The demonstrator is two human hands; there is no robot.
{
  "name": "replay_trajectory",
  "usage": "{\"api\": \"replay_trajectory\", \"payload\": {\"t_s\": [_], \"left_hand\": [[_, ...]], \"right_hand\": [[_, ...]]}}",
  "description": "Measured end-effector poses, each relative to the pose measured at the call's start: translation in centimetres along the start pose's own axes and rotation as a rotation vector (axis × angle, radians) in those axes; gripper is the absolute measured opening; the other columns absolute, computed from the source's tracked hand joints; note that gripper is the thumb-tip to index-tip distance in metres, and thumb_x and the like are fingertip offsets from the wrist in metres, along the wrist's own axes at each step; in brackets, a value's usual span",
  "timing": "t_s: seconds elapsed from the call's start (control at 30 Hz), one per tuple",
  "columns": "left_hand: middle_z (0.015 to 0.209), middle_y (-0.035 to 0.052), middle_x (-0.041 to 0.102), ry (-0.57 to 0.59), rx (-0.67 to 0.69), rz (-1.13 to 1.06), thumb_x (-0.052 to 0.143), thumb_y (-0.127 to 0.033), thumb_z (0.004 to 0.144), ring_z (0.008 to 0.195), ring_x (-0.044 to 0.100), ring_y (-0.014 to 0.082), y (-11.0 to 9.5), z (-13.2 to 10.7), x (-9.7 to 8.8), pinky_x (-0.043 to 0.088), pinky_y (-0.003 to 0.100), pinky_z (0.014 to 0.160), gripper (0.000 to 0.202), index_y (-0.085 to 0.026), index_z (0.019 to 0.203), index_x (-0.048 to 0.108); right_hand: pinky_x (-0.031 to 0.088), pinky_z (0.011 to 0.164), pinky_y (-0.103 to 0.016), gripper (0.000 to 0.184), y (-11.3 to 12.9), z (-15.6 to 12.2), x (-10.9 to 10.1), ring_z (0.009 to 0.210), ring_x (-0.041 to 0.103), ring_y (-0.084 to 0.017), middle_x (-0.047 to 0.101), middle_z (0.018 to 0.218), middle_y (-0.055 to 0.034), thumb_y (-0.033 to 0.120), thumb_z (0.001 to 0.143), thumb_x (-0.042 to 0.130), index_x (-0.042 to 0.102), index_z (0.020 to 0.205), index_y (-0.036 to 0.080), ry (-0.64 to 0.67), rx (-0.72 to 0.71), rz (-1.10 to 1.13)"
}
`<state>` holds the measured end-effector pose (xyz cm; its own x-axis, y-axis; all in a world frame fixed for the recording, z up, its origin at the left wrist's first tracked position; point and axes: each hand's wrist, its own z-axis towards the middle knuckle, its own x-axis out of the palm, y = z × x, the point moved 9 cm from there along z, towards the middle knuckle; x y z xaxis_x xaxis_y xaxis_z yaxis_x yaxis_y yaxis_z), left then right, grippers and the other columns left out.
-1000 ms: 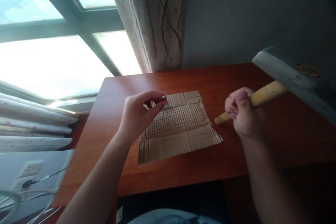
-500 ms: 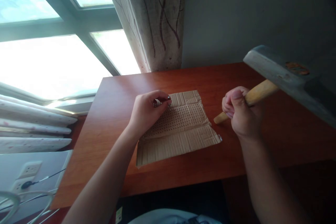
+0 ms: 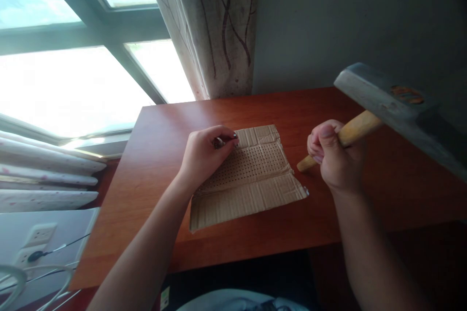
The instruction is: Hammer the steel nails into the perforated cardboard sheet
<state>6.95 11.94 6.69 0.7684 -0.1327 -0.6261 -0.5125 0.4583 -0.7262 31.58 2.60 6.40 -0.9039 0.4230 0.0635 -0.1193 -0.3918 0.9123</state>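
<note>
My left hand (image 3: pixel 207 153) is closed in a pinch over the upper left of a cardboard piece (image 3: pixel 248 201). A small, shiny nail head shows at its fingertips, and other shiny bits sit inside the curled fingers, too small to make out. Rows of small dark holes cover the cardboard's middle band. Over the table to the right, my right hand (image 3: pixel 337 155) is wrapped round the wooden handle of a hammer (image 3: pixel 386 90). The big grey metal head is up and to the right of the fist, apart from the cardboard. The handle's butt end points down left.
The reddish-brown wooden table (image 3: pixel 153 141) reaches a wall at the back. A bright window (image 3: pixel 58 87) and a patterned curtain (image 3: pixel 219 24) stand behind and left. Low on the left are a socket (image 3: pixel 40 235) with a plug and several cables (image 3: pixel 47 272).
The hammer has shifted slightly to the left in view with my right hand. My left hand keeps its pinch in the same place on the cardboard.
</note>
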Motion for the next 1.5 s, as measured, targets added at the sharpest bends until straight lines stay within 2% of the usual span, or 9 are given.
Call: {"api": "replay_trajectory", "payload": {"t_s": [0.8,1.1,1.33,1.5], "left_hand": [[0.079,0.0008,0.077,0.016,0.005,0.019,0.07,-0.025,0.082,0.066,0.066,0.0137,-0.1,-0.1,0.1,0.051,0.026,0.067,0.008,-0.02,0.083,0.076],[0.083,0.0027,0.078,0.038,-0.042,0.015,0.072,-0.03,0.08,0.07,0.068,0.0162,1.0,0.0,0.6,0.052,0.027,0.065,0.011,-0.021,0.085,0.077],[0.086,0.0029,0.079,0.048,-0.025,0.013,0.072,-0.03,0.082,0.077,0.071,0.0182,1.0,0.0,0.7,0.053,0.029,0.068,0.011,-0.022,0.086,0.077],[0.089,0.0029,0.079,0.046,0.007,0.011,0.071,-0.029,0.082,0.082,0.072,0.0199,1.0,0.1,0.7,0.054,0.031,0.073,0.01,-0.022,0.086,0.077]], "right_hand": [[0.021,0.038,-0.023,0.042,0.1,0.0,0.4,0.042,0.034,-0.007,0.037,0.051,0.0062,0.049,0.093,0.066,0.052,0.065,0.021,0.012,0.001,-0.029],[0.026,0.04,-0.024,0.043,0.0,-0.1,0.8,0.044,0.035,-0.008,0.038,0.053,0.0056,0.051,0.092,0.066,0.052,0.065,0.021,0.028,0.021,-0.067],[0.029,0.043,-0.024,0.042,0.1,-0.2,1.9,0.047,0.036,-0.008,0.041,0.056,0.0047,0.051,0.094,0.063,0.053,0.066,0.021,0.124,0.043,-0.124],[0.033,0.045,-0.025,0.036,0.6,0.4,3.0,0.051,0.044,-0.011,0.05,0.06,0.0036,0.054,0.09,0.067,0.059,0.077,0.022,0.306,0.063,-0.375]]}}
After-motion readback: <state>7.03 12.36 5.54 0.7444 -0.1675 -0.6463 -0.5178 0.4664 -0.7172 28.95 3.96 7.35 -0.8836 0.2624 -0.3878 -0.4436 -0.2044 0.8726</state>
